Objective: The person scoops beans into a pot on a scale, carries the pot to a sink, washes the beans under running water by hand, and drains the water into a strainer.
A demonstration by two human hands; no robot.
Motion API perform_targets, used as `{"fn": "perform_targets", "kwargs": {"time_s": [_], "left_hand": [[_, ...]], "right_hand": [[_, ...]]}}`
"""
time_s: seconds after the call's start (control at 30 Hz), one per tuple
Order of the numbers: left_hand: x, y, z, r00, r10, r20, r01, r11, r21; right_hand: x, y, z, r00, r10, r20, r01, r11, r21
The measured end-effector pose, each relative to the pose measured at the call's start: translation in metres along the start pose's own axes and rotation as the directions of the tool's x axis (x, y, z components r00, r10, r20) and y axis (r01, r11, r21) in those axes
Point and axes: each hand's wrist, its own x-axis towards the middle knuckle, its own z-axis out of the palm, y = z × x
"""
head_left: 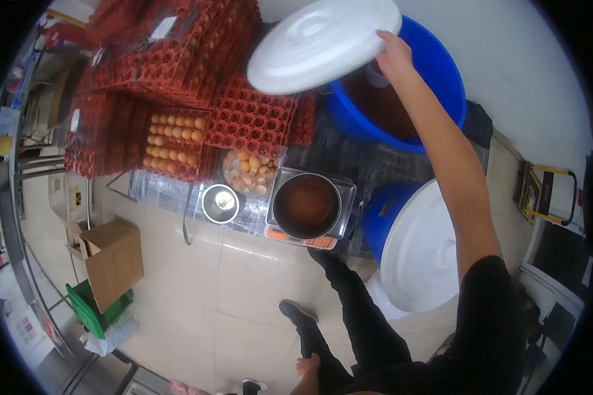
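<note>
My right hand (pixel 395 58) grips the rim of a large round white lid (pixel 323 49), which is tilted up over a blue tub (pixel 445 99). Inside the tub is brown material (pixel 395 118), and a pale cup-like thing (pixel 375 74) sits in it, partly hidden by the lid and my hand. My left hand (pixel 308 365) hangs low beside my leg, its fingers curled with nothing visible in them. Below the tub, a dark round pan (pixel 306 205) with brown contents rests on an orange-and-silver scale (pixel 346 214).
Red egg trays (pixel 250 112) are stacked at upper left, some holding eggs (pixel 174 141). A bag of eggs or shells (pixel 250 172) and a metal bowl (pixel 220 203) stand near the scale. A second blue tub has a white lid (pixel 425 257). On the floor lies a cardboard box (pixel 115 260).
</note>
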Motion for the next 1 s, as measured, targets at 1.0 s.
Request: {"fn": "perform_targets", "kwargs": {"time_s": [1.0], "left_hand": [[0.011,0.367,-0.225,0.641,0.527,-0.558,-0.742,0.243,-0.624]], "right_hand": [[-0.241,0.060,-0.208,0.899,-0.438,0.000,0.155,0.319,-0.935]]}}
